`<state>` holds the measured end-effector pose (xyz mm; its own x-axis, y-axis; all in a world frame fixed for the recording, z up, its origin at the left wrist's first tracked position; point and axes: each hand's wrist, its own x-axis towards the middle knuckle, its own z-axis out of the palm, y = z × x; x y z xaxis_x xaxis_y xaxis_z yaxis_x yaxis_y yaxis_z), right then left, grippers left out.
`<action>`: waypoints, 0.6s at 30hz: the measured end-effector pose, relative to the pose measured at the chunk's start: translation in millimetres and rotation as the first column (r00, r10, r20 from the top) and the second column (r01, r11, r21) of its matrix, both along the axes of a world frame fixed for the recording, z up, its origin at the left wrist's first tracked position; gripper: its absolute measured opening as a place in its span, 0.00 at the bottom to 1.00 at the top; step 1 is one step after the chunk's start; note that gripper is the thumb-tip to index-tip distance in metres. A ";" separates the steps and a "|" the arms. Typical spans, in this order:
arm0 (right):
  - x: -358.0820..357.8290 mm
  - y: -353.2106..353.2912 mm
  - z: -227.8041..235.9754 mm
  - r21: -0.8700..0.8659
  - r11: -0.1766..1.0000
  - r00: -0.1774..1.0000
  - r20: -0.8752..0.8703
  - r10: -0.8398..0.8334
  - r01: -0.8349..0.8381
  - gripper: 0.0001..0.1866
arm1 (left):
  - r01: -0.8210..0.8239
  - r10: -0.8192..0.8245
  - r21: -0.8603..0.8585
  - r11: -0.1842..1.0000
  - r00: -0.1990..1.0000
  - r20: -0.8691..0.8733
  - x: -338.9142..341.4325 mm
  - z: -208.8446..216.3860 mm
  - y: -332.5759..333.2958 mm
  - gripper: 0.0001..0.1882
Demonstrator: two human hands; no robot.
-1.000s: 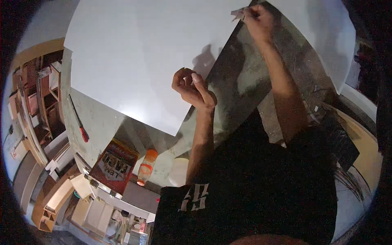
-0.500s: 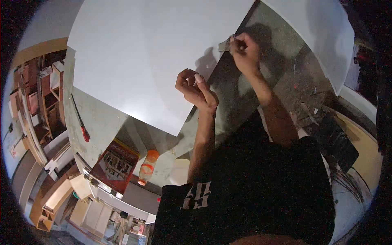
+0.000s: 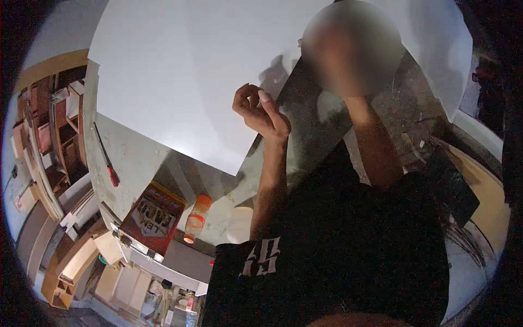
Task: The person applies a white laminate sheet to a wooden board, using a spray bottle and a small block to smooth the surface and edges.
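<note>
A large white sheet (image 3: 174, 82) lies across the grey-green work surface (image 3: 136, 155). Over its right-hand edge hovers my left hand (image 3: 262, 113), palm turned up. The fingers are loosely curled, the thumb stands apart from them, and nothing shows in the grasp. My right hand (image 3: 340, 52) is farther out, near the far part of the same edge. A round blur covers it, hiding its fingers and anything they hold. Only my right forearm (image 3: 376, 141) shows sharply.
At the near left lie a screwdriver with a red handle (image 3: 113, 175), a red and yellow package (image 3: 152, 218) and an orange-capped bottle (image 3: 197, 218). Beside my left forearm stands a pale round container (image 3: 239, 224). Another white sheet (image 3: 441, 65) hangs at the far right. Wooden shelving (image 3: 65, 120) stands left.
My right hand has moved slightly up and is now blurred; earlier it pinched a small greyish flat piece at the sheet's edge. My left hand has barely shifted.
</note>
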<state>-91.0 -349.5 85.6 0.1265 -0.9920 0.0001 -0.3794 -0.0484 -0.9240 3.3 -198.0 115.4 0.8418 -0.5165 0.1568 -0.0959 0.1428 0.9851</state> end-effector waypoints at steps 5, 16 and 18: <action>6.7 30.4 -10.0 -0.065 0.998 0.999 -0.043 0.021 -0.024 0.07 | 0.013 -0.013 0.005 1.000 1.000 -0.022 -0.2 1.5 0.1 0.17; -10.8 -92.8 -23.0 -0.208 0.973 0.962 -0.227 -0.151 0.103 0.11 | 0.008 -0.011 0.035 0.999 0.996 0.091 0.7 -6.4 3.4 0.20; 1.9 -52.7 -17.7 -0.170 0.980 0.985 -0.114 -0.128 0.107 0.12 | -0.008 0.003 0.063 0.998 0.997 0.079 3.5 -4.9 3.1 0.20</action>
<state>-89.1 -402.2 67.8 0.0180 -0.9879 0.1543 -0.5025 -0.1424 -0.8528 6.8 -195.0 110.5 0.8310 -0.5228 0.1900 -0.1744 0.0795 0.9815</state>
